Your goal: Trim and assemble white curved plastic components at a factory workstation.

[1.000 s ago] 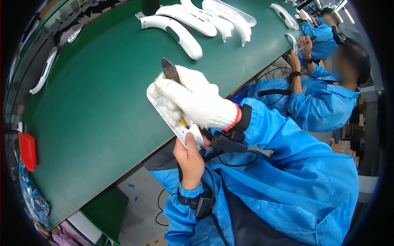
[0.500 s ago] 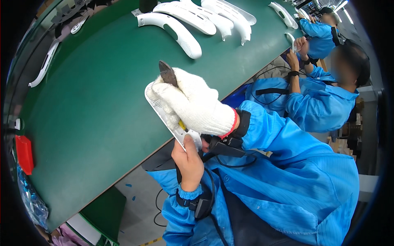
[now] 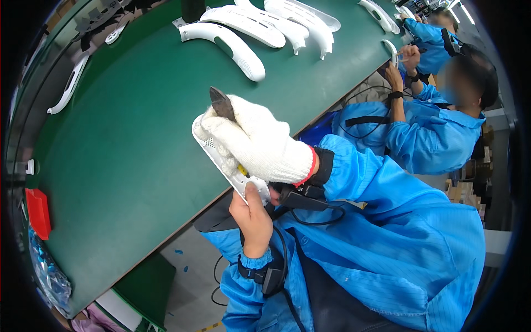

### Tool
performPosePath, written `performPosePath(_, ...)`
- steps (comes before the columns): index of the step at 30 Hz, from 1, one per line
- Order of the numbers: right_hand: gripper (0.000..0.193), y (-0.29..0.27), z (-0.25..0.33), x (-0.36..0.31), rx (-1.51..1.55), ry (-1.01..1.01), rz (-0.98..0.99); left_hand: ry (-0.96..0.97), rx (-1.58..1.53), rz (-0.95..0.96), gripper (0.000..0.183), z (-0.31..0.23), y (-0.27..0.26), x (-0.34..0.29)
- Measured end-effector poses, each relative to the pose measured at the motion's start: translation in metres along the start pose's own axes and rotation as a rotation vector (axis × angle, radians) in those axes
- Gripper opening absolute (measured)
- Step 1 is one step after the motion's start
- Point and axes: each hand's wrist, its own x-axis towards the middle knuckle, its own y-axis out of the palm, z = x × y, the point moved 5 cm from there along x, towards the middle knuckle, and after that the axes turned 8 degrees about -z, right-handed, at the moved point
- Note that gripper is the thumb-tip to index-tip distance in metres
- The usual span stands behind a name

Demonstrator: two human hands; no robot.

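Observation:
My left hand [image 3: 255, 224] is bare and grips the near end of a white curved plastic shell [image 3: 211, 148], with the thumb on top. The shell tilts over the table's front edge and shows a perforated patch near its far end. In a white knitted glove, my right hand [image 3: 257, 141] is closed around what look like pliers [image 3: 222, 104]. Their dark pointed metal head sticks out past the thumb side, and a bit of yellow shows below the glove. The gloved fingers lie over the shell and hide part of it.
Several white shells [image 3: 227, 51] lie at the back of the green table [image 3: 133, 149], beside a dark cylinder [image 3: 192, 10]. A red tray [image 3: 37, 213] and a plastic bag [image 3: 48, 271] sit at the left. Co-workers in blue [image 3: 426, 133] sit along the right.
The view has shifted slightly, so the table things sit a little differently in it. Both hands keep their hold on the shell and the pliers, with barely any movement.

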Motion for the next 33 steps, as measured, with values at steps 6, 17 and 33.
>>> performPosePath(6,0.027,-0.006,0.01,-0.018,-0.215,-0.131,-0.097,0.019,0.03,0.014,0.027,0.005,0.001,0.0)
performPosePath(17,0.022,-0.028,0.005,0.039,0.507,0.072,0.051,0.05,0.16,-0.062,0.024,-0.054,-0.025,-0.008)
performPosePath(33,0.022,-0.024,-0.025,0.045,0.649,0.287,0.187,1.006,1.687,-0.26,0.025,-0.235,-0.062,0.253)
